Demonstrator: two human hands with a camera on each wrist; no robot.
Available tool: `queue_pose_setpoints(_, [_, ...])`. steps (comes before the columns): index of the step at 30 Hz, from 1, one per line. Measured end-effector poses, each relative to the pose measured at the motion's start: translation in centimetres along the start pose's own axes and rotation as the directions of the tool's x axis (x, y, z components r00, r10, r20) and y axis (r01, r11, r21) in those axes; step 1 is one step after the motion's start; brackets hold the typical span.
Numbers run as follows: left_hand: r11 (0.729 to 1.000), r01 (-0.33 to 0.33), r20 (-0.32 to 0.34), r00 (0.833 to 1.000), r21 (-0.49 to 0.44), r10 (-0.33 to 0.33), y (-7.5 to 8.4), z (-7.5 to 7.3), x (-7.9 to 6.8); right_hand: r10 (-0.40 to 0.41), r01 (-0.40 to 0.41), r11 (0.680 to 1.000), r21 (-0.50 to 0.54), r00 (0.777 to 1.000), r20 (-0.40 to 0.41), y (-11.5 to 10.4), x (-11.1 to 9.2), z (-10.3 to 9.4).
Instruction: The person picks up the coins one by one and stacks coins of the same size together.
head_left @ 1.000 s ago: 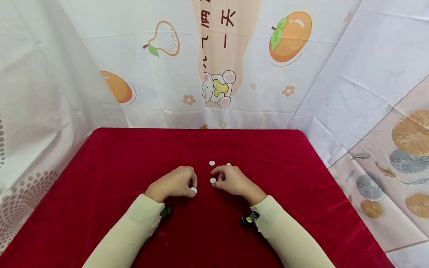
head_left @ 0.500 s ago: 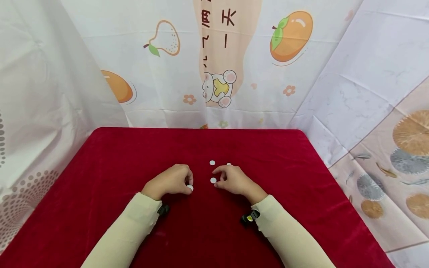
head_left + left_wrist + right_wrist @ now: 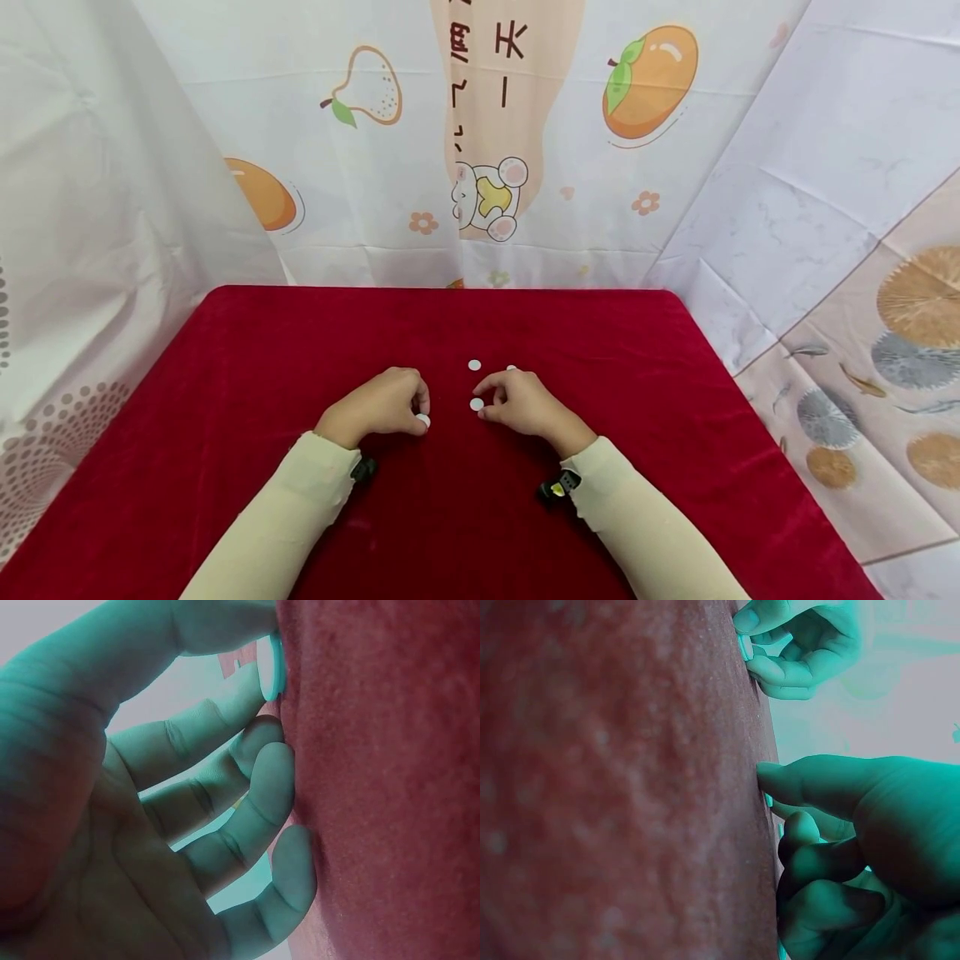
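One disc pinched by left hand — right hand half-curled about another disc, grip unclear — curtain: "一天".

Bright head view, soft teal-tinted wrist views

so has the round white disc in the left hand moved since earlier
Yes: in the head view, the white disc has shifted left and slightly toward the far edge of the red tablecloth.

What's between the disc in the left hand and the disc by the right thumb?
Just bare red cloth between the left hand's disc and the one by the right thumb. Head view shows it.
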State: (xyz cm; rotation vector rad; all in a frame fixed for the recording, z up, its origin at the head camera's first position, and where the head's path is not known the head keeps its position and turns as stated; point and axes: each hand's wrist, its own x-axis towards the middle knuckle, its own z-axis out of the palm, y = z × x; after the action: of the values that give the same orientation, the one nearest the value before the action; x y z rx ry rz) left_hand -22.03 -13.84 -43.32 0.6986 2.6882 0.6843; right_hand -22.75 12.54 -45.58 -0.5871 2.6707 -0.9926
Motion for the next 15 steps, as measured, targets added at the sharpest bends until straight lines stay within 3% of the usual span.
queue_pose_setpoints(15, [0.999,0.006,0.025,1.0,-0.034,-0.005,-0.31,-0.13,0.02,-0.013,0.013,1.0,-0.01,1.0,-0.001,0.0,-0.03,-0.07])
